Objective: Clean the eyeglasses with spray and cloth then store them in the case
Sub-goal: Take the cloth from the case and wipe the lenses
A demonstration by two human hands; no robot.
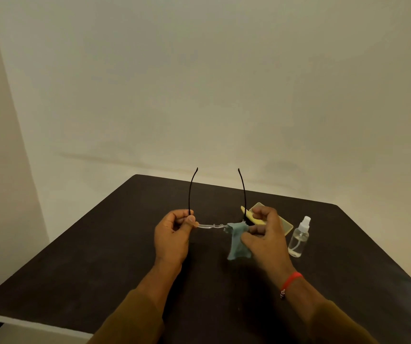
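One pair of eyeglasses (210, 225) (temples pointing away) is pinched by the left hand (173, 235); one cloth (238, 240) is pressed onto a lens by the right hand (265, 235), beside one spray bottle (299, 238).

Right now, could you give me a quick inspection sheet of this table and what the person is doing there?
Surface: dark table, matte, bare apart from the items below.
Job's things: eyeglasses held above the table, temples open and pointing away; blue-grey cloth wrapped over one lens; clear spray bottle upright at the right; yellow-green case lying behind the right hand.
Clutter: nothing seen.
Grippers: left hand pinches the frame's end; right hand presses the cloth on the lens; red thread band on the right wrist.
Cables: nothing seen.
Surroundings: plain pale wall.
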